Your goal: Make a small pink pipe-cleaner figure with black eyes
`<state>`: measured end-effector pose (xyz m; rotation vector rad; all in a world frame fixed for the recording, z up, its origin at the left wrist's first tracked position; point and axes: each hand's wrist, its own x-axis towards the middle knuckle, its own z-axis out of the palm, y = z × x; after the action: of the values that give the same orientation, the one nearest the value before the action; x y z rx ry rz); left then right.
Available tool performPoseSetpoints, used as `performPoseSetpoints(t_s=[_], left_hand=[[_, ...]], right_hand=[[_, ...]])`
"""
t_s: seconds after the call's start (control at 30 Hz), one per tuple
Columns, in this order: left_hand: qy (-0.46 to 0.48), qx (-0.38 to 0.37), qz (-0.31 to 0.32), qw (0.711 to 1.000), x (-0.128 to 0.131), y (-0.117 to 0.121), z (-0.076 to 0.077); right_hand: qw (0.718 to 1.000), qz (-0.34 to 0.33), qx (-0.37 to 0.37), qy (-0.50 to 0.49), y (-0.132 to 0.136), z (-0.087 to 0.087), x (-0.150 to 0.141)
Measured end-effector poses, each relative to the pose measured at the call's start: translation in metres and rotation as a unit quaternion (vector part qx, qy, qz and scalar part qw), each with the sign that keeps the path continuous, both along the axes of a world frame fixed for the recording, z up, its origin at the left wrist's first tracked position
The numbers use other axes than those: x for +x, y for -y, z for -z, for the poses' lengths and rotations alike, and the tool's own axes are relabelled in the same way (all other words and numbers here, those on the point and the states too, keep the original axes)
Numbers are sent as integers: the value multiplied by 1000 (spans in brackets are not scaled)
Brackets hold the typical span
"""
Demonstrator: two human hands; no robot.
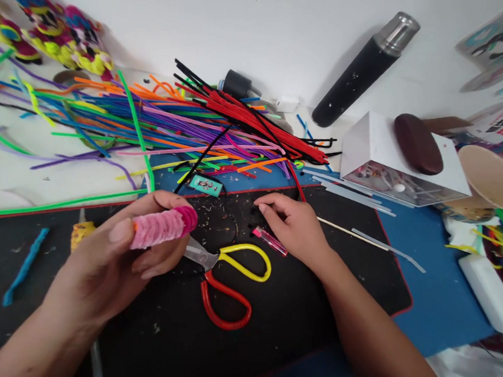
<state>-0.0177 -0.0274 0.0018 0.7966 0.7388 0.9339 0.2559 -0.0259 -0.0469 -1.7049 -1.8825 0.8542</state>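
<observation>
Pink coil between left hand's fingers.

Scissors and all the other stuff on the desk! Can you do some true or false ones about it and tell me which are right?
1. The scissors have one yellow handle and one red handle. True.
2. The left hand is holding the scissors. False: it holds a pink fuzzy roll, and the scissors lie on the black mat.
3. A dark red oval case sits on a white box. True.
4. The tall black bottle has a bright green cap. False: its cap is silver.
5. A blue fuzzy piece lies on the mat, on the left side. True.
</observation>
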Motion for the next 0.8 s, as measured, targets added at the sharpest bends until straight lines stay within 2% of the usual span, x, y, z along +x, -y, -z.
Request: performPoseSetpoints(t_s=[0.27, 0.8], left_hand=[[-3, 7, 2, 1000, 0, 0, 2], [-18, -11, -3, 1000, 1, 1, 0]], right_hand=[[999, -35, 4, 21, -1, -3, -1], [999, -35, 2, 10, -1, -1, 0]])
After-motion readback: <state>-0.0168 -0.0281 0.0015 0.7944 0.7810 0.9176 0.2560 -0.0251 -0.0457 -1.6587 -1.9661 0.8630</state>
